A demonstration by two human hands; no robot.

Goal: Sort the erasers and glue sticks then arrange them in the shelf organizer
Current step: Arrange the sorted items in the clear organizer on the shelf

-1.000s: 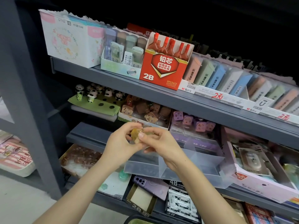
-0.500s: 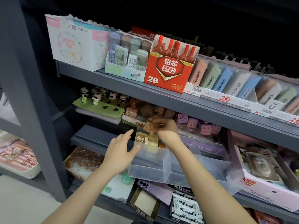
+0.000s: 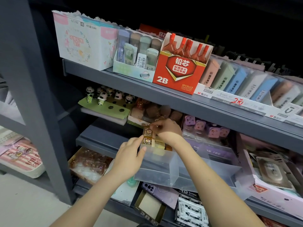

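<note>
A clear plastic organizer [image 3: 157, 174] with two compartments sits on the middle shelf. At the back of its left compartment stand small gold-wrapped erasers [image 3: 148, 141], stacked in rows. My right hand [image 3: 165, 128] pinches the top gold eraser [image 3: 148, 131] by its upper edge, setting it on the stack. My left hand [image 3: 131, 154] rests on the organizer's left wall, fingers spread, with its fingertips touching the lower gold eraser. The organizer's right compartment holds nothing that I can see.
Behind the organizer are a tray of brown erasers [image 3: 152, 112], purple erasers [image 3: 206, 128] and panda figures [image 3: 103, 97]. The upper shelf carries a red 2B lead box [image 3: 177, 71] and pastel eraser rows [image 3: 237, 79]. A grey upright [image 3: 32, 95] stands on the left.
The hands held one gold eraser together in front of the shelf. My right hand then carried it into the organizer's left compartment, while my left hand let go and moved to the organizer's wall.
</note>
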